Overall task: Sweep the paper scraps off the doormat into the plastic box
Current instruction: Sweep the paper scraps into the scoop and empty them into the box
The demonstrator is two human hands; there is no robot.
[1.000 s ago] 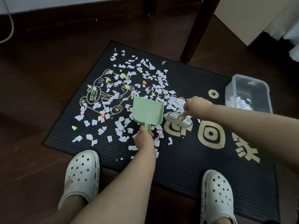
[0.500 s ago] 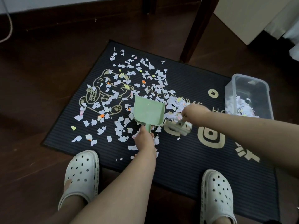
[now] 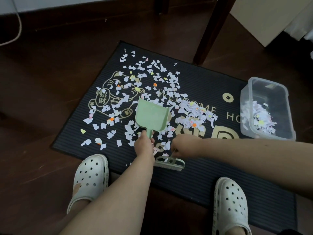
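Dark floor [image 3: 50, 82], one doormat [image 3: 211, 180], one plastic box [image 3: 244, 102]; left hand [image 3: 144, 146] grips dustpan [image 3: 151, 116], right hand [image 3: 184, 146] grips brush [image 3: 169, 162].

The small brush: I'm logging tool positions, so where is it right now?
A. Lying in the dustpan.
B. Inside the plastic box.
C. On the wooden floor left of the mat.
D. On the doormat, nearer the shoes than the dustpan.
D: the brush sits on the doormat, its thin handle gripped by the right hand, on the near side of the green dustpan.
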